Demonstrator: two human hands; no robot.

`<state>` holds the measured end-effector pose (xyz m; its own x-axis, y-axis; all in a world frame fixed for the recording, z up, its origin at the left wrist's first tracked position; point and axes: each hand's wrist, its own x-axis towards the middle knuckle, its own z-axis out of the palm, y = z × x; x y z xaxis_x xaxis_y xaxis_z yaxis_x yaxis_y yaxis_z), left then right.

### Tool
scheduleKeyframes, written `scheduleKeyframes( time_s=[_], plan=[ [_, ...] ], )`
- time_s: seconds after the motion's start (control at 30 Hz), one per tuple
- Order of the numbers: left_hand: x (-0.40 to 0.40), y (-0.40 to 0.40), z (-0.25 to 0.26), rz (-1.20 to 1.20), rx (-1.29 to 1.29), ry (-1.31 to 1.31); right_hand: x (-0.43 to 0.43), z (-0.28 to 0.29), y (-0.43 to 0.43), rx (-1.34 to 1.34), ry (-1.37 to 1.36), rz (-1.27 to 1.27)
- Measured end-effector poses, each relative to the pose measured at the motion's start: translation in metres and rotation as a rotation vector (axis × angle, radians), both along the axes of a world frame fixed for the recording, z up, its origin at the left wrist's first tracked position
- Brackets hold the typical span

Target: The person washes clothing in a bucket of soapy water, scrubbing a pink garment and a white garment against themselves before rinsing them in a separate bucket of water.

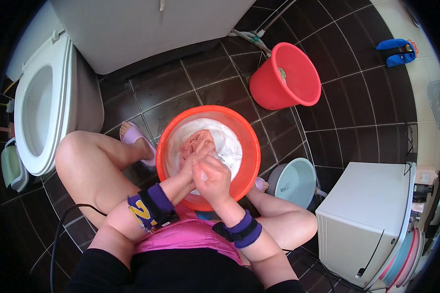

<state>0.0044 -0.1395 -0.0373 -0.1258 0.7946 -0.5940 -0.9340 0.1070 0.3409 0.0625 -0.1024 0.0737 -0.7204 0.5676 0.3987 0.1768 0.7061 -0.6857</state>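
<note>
A salmon-pink cloth (197, 142) sits bunched up in a red-orange plastic basin (252, 161), amid white suds and water (231, 144). My left hand (204, 149) grips the cloth above the suds, its palm side partly covered by my other hand. Curled into a fist, my right hand (211, 177) presses against my left hand and wrist, with a patch of foam on its back. What lies inside that fist is hidden. The basin stands on the floor between my legs.
A red bucket (266, 86) with something greenish inside stands at the far right. Nearby are a pale blue basin (297, 183), a white cabinet-like box (363, 197) and stacked basins (399, 260). A toilet (62, 106) is on the left. Dark tiles (165, 88) cover the floor.
</note>
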Motion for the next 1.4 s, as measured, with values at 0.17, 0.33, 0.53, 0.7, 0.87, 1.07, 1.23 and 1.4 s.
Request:
scheduleKeyframes(
  time_s=[0.17, 0.33, 0.53, 0.7, 0.87, 1.07, 1.23, 1.4],
  plan=[
    [-0.003, 0.011, 0.074, -0.039, -0.203, 0.04, 0.019, -0.032, 0.042, -0.264, -0.138, -0.25],
    [0.008, -0.002, 0.013, 0.091, -0.001, 0.033, 0.004, -0.016, 0.009, -0.116, 0.029, -0.115],
    [0.003, 0.002, 0.033, -0.01, -0.023, 0.01, 0.014, -0.026, 0.028, -0.307, -0.001, -0.344],
    [0.001, 0.001, 0.049, 0.002, -0.105, -0.024, 0.01, -0.022, 0.006, -0.087, 0.077, -0.188],
    [0.003, 0.014, 0.087, -0.034, -0.096, 0.018, 0.05, -0.05, 0.059, -0.729, -0.123, -0.398],
    [-0.037, 0.018, 0.066, -0.093, 0.063, 0.294, 0.102, -0.035, 0.059, -0.581, -0.09, -0.134],
    [-0.057, 0.016, 0.087, -0.314, 0.009, 0.485, 0.128, -0.019, 0.057, -0.559, -0.33, 0.084],
    [-0.061, 0.011, 0.105, -0.326, -0.002, 0.582, 0.132, -0.03, 0.065, -0.803, -0.292, 0.084]
  ],
)
